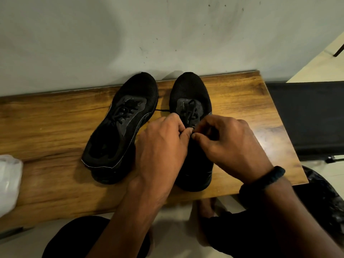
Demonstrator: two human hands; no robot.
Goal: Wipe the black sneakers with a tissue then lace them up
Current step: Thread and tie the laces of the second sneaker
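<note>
I see a left black mesh sneaker [122, 127] with a thin pale grey line along its side and heel. The right black mesh sneaker [189, 90] has a dark grey patch round its thin black lace [192, 108]. The long wooden bench [46, 127] is golden brown with dark wavy streaks. At its left edge sits a white crumpled lump [8, 181]. The woven wristband [273, 176] is black. The wall [111, 34] is pale grey with small dark specks.
</note>
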